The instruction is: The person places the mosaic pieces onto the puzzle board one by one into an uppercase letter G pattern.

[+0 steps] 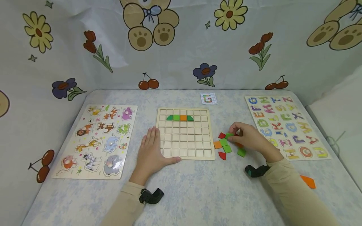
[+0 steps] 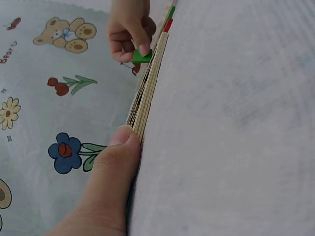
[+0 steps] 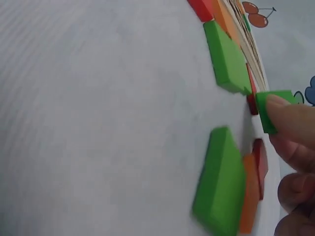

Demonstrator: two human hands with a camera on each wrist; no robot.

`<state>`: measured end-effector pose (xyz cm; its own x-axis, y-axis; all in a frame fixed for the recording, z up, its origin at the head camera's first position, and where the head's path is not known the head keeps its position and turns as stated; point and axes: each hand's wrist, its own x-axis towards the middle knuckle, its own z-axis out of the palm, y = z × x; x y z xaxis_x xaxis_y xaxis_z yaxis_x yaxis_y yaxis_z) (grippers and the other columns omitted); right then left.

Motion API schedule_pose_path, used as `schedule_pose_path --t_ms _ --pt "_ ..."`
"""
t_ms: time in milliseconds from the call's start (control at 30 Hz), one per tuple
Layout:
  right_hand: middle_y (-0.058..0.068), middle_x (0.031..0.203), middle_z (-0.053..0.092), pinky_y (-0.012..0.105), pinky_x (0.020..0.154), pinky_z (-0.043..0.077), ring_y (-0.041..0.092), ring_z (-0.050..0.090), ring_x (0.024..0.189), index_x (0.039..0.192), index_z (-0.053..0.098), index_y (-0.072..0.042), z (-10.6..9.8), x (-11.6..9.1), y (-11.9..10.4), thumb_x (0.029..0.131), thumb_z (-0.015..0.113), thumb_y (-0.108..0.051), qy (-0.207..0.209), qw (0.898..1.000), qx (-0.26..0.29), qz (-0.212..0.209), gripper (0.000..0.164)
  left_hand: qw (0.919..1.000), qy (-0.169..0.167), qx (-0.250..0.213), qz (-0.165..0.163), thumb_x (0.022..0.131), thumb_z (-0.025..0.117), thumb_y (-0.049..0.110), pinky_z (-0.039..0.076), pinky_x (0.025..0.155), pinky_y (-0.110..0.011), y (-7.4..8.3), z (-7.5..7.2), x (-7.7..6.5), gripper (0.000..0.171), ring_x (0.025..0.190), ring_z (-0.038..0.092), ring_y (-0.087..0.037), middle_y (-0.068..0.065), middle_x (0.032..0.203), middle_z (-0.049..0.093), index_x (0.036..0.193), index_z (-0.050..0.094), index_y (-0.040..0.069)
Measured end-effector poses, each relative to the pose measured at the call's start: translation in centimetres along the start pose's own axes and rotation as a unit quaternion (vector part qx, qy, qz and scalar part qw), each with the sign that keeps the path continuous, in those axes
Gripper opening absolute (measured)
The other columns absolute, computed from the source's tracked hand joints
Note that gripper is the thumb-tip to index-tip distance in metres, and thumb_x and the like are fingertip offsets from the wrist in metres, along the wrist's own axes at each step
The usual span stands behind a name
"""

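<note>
A wooden grid board (image 1: 187, 138) lies in the middle of the head view. Across an upper row sit a dark green quarter-round (image 1: 169, 118), a green square (image 1: 176, 117), an orange square (image 1: 183, 117) and another dark green quarter-round (image 1: 190, 118). My left hand (image 1: 150, 153) rests against the board's lower left corner, fingers straight along the left side and thumb at the near edge. To the right of the board, my right hand (image 1: 251, 138) pinches a green square block (image 3: 262, 113) between thumb and fingers, above several loose pieces.
Loose green squares (image 1: 227, 148), red quarter-rounds (image 1: 222, 155) and an orange square (image 1: 217, 145) lie right of the board. A pattern card (image 1: 208, 98) is behind it. An animal puzzle (image 1: 96, 141) lies left, a letter puzzle (image 1: 288, 125) right. An orange piece (image 1: 308, 181) sits by the right sleeve.
</note>
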<state>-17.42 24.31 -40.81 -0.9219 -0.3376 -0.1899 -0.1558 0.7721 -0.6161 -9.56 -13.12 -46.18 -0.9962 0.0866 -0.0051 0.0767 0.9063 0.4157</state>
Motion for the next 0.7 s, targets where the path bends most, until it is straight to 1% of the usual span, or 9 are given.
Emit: schedule_pose_path --t_ms 167,300,400,500,700 --pt "0.005 0.095 0.059 0.025 0.052 0.043 0.022 0.049 0.067 0.103 0.06 -0.014 0.2 1.2 -0.9 0.09 0.073 -0.018 0.029 0.999 0.014 -0.012 0.019 1.0 0.002 -0.002 0.003 0.056 0.056 0.097 0.007 0.127 -0.049 0.0 -0.1 0.0 0.149 0.156 -0.001 -0.027 -0.014 0.168 0.003 0.159 0.005 0.003" --pt "0.005 0.099 0.061 0.027 0.05 0.043 0.023 0.049 0.065 0.105 0.06 -0.015 0.7 2.6 -2.5 0.091 0.073 -0.024 0.035 0.999 0.034 -0.012 0.021 1.0 0.001 0.001 0.003 0.056 0.055 0.097 0.006 0.127 -0.049 0.0 -0.1 -0.1 0.149 0.156 -0.001 -0.028 -0.015 0.168 0.002 0.159 0.004 0.003" --pt "0.005 0.101 0.063 0.028 0.049 0.042 0.023 0.048 0.067 0.106 0.061 -0.015 1.4 3.9 -4.0 0.091 0.073 -0.026 0.04 0.998 0.051 -0.01 0.022 1.0 0.0 0.004 0.002 0.056 0.055 0.098 0.006 0.127 -0.048 0.0 -0.1 -0.2 0.149 0.156 -0.001 -0.028 -0.015 0.168 0.002 0.159 0.003 0.003" --pt "0.005 0.101 0.064 0.028 0.054 0.042 0.023 0.049 0.069 0.106 0.062 -0.014 2.4 5.5 -5.4 0.092 0.072 -0.025 0.044 0.997 0.064 -0.016 0.022 1.0 0.0 0.003 0.001 0.056 0.055 0.098 0.007 0.127 -0.048 0.0 0.0 -0.2 0.149 0.156 -0.001 -0.027 -0.014 0.168 0.002 0.159 0.003 0.003" --pt "0.005 0.101 0.065 0.033 0.072 0.046 0.022 0.058 0.089 0.107 0.064 -0.013 4.8 8.1 -8.4 0.092 0.072 -0.024 0.031 0.996 0.083 -0.031 0.02 1.0 -0.003 -0.002 -0.002 0.055 0.054 0.099 0.007 0.127 -0.048 0.1 0.0 0.0 0.149 0.156 -0.001 -0.027 -0.014 0.168 0.002 0.159 0.003 0.004"
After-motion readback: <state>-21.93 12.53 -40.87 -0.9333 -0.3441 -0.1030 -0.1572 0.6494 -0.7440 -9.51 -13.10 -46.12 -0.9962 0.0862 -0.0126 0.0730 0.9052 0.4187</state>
